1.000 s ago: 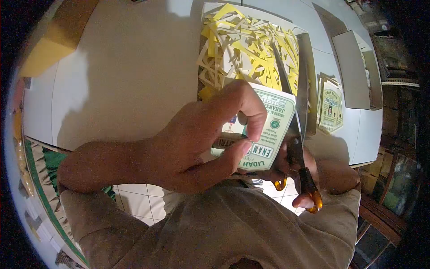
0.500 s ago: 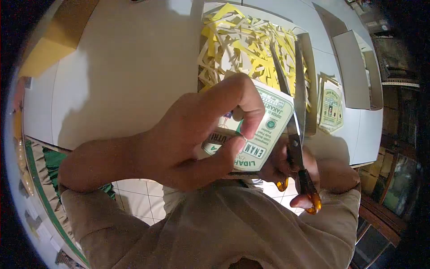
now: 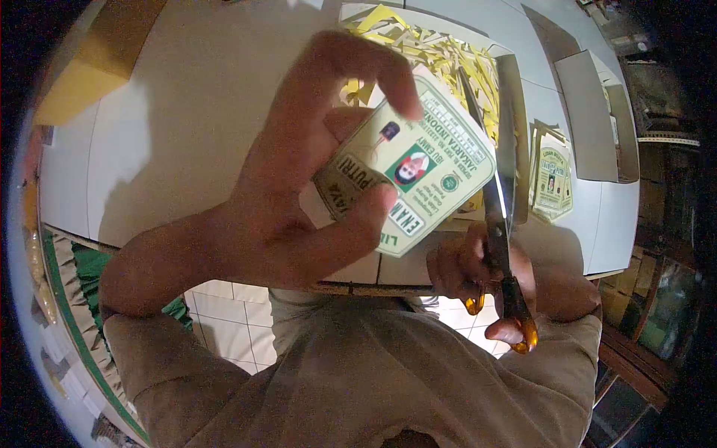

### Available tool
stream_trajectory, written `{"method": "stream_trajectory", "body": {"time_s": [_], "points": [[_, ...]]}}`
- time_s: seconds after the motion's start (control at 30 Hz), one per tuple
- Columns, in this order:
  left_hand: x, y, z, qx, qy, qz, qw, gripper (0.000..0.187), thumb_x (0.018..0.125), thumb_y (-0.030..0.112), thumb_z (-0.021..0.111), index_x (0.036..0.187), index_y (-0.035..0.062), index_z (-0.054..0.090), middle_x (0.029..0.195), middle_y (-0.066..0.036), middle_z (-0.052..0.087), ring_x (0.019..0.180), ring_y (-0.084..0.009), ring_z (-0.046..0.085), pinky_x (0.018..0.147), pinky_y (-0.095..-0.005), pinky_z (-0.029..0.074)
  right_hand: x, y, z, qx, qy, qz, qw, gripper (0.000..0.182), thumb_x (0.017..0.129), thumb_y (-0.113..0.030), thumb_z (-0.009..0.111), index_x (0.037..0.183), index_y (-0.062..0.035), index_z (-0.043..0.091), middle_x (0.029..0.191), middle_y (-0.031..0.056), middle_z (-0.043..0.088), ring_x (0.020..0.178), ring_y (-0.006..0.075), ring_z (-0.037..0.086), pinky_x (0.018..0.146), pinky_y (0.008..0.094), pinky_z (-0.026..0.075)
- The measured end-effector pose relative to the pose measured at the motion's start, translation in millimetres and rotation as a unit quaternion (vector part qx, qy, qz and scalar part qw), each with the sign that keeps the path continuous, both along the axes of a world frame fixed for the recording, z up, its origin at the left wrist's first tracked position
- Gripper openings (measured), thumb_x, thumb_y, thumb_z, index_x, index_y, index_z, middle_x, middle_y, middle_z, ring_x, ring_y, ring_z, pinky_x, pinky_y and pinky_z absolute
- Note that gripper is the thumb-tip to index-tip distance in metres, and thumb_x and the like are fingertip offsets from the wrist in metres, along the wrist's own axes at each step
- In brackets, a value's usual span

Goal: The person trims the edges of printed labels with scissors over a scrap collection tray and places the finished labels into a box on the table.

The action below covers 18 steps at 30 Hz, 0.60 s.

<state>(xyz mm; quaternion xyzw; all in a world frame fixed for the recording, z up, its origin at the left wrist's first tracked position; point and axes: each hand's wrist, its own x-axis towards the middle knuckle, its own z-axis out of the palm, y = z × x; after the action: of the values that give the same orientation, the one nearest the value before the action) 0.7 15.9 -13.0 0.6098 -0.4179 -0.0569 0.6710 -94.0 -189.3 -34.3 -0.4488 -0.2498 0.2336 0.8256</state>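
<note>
A pale green and cream printed paper label point(image 3: 441, 168) with cut corners is held by my left hand point(image 3: 280, 164), the thumb on its face and a curled finger at its far end. The print lies tilted and upside down from here. In my right hand point(image 3: 467, 261) are scissors point(image 3: 498, 243), my thumb and fingers in the amber handle loops. Their blades point away from me and stand slightly apart, with the label's right corner right at them. Beyond both hands is a shallow box point(image 3: 511, 97) full of yellow and cream paper trimmings point(image 3: 418, 37).
To the right of the trimmings box lies a pile of similar labels point(image 3: 551, 179). A pale open box point(image 3: 590, 112) stands beyond it, with more pieces inside. A brown cardboard box point(image 3: 82, 86) sits at the far left of the white tiled table point(image 3: 213, 82).
My left hand has opened wider and shifted up, turning the label so more of its face shows. The label's lower edge has risen; the right hand and scissors have hardly moved.
</note>
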Motion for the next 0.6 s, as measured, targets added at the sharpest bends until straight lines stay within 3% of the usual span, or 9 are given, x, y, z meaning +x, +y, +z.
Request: {"method": "stream_trajectory", "body": {"time_s": [0.07, 0.13, 0.17, 0.27, 0.33, 0.37, 0.43, 0.6], "points": [[-2.2, -0.8, 1.1, -0.012, 0.019, 0.007, 1.000, 0.058, 0.069, 0.011, 0.058, 0.114, -0.0005, 0.024, 0.096, -0.010, 0.041, 0.089, -0.0180, 0.051, 0.073, -0.0275, 0.046, -0.4, 0.6, -0.9, 0.004, -0.005, -0.011, 1.000, 0.044, 0.065, -0.016, 0.068, 0.083, -0.0064, 0.030, 0.070, 0.0039, 0.032, 0.059, 0.0168, 0.032, 0.053, 0.0304, 0.025], [-8.5, -3.0, 5.1, -0.055, 0.183, 0.026, 0.981, 0.067, 0.070, 0.011, 0.057, 0.122, -0.0011, 0.015, 0.104, -0.014, 0.046, 0.090, -0.0204, 0.054, 0.074, -0.0285, 0.047, -0.6, 0.8, -1.5, 0.012, -0.004, -0.008, 1.000, 0.043, 0.065, -0.016, 0.067, 0.082, -0.0066, 0.029, 0.070, 0.0035, 0.032, 0.059, 0.0166, 0.032, 0.053, 0.0302, 0.025], [-7.6, -3.9, 4.1, -0.054, 0.182, 0.026, 0.981, 0.067, 0.070, 0.011, 0.057, 0.122, -0.0011, 0.015, 0.104, -0.014, 0.046, 0.090, -0.0204, 0.054, 0.074, -0.0285, 0.047, 0.1, 0.3, -1.1, 0.012, -0.005, -0.008, 1.000, 0.043, 0.065, -0.016, 0.067, 0.082, -0.0066, 0.029, 0.070, 0.0035, 0.032, 0.059, 0.0166, 0.032, 0.053, 0.0302, 0.025], [-5.2, -4.2, 6.8, -0.047, 0.160, 0.028, 0.986, 0.069, 0.073, 0.010, 0.057, 0.124, 0.0016, 0.011, 0.105, -0.017, 0.051, 0.078, -0.0220, 0.060, 0.065, -0.0289, 0.051, 2.7, -1.7, 1.9, 0.000, -0.002, 0.014, 1.000, 0.042, 0.064, -0.016, 0.067, 0.081, -0.0071, 0.029, 0.070, 0.0033, 0.033, 0.059, 0.0165, 0.032, 0.052, 0.0300, 0.025], [-7.1, 0.9, 20.7, -0.001, 0.306, -0.026, 0.952, 0.066, 0.076, 0.011, 0.057, 0.124, 0.0049, 0.012, 0.100, -0.018, 0.055, 0.064, -0.0226, 0.061, 0.052, -0.0290, 0.053, 3.3, -1.9, 4.0, -0.015, 0.010, 0.010, 1.000, 0.042, 0.065, -0.015, 0.067, 0.081, -0.0072, 0.029, 0.069, 0.0030, 0.033, 0.059, 0.0163, 0.033, 0.052, 0.0299, 0.025], [-7.6, 0.0, 19.4, -0.001, 0.306, -0.026, 0.952, 0.066, 0.076, 0.011, 0.057, 0.124, 0.0049, 0.012, 0.100, -0.018, 0.055, 0.064, -0.0226, 0.061, 0.052, -0.0290, 0.053, 4.3, -1.4, 2.8, -0.015, 0.009, 0.010, 1.000, 0.042, 0.065, -0.015, 0.067, 0.081, -0.0072, 0.029, 0.069, 0.0030, 0.033, 0.059, 0.0163, 0.033, 0.052, 0.0299, 0.025], [-9.0, -2.7, 15.6, -0.016, 0.301, -0.013, 0.953, 0.065, 0.077, 0.014, 0.058, 0.124, 0.0078, 0.014, 0.103, -0.018, 0.053, 0.054, -0.0229, 0.060, 0.041, -0.0281, 0.052, 7.9, 1.0, -2.6, -0.008, -0.101, -0.011, 0.995, 0.042, 0.065, -0.015, 0.067, 0.080, -0.0072, 0.029, 0.069, 0.0028, 0.033, 0.058, 0.0164, 0.033, 0.051, 0.0301, 0.026], [-6.5, -3.1, 17.4, -0.030, 0.296, -0.015, 0.955, 0.061, 0.077, 0.013, 0.057, 0.123, 0.0071, 0.017, 0.107, -0.018, 0.050, 0.057, -0.0228, 0.061, 0.042, -0.0271, 0.052, 11.2, 3.1, -12.1, 0.029, -0.141, -0.012, 0.989, 0.041, 0.066, -0.015, 0.067, 0.081, -0.0071, 0.029, 0.068, 0.0030, 0.034, 0.057, 0.0164, 0.033, 0.051, 0.0303, 0.026]]}}
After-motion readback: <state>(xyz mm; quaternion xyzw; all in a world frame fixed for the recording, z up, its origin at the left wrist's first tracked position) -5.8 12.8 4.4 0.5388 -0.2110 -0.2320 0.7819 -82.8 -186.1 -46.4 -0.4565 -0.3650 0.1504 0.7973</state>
